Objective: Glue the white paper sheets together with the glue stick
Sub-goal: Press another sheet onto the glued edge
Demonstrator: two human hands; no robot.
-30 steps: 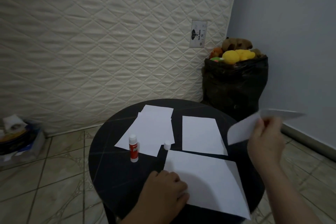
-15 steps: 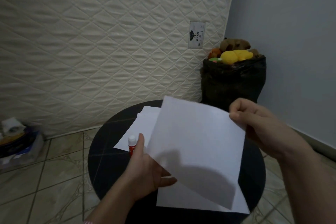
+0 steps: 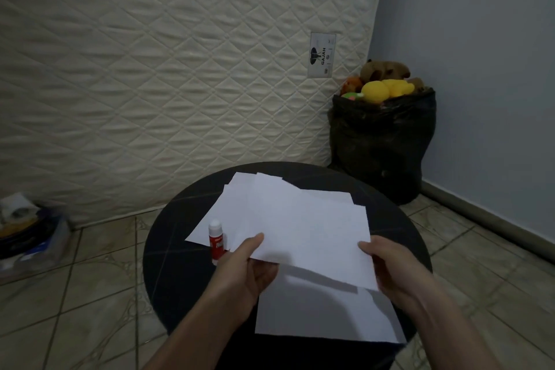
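Observation:
Both my hands hold one white paper sheet (image 3: 309, 231) flat above the round black table (image 3: 168, 237). My left hand (image 3: 249, 267) pinches its near left edge and my right hand (image 3: 387, 267) grips its near right edge. Under it, a second white sheet (image 3: 324, 312) lies on the table's near side. More white sheets (image 3: 231, 207) lie at the far left, partly hidden by the held sheet. An uncapped glue stick (image 3: 216, 242) with a red label stands upright beside my left hand. Its cap is hidden.
A quilted mattress (image 3: 150, 69) leans against the wall behind the table. A black bag (image 3: 381, 147) full of plush toys stands in the corner at the right. Clutter in a plastic box (image 3: 27, 237) sits on the tiled floor at the left.
The sheet went from my right hand alone, out to the right, to both hands over the table. It has since tipped from tilted up toward me to nearly flat and lower.

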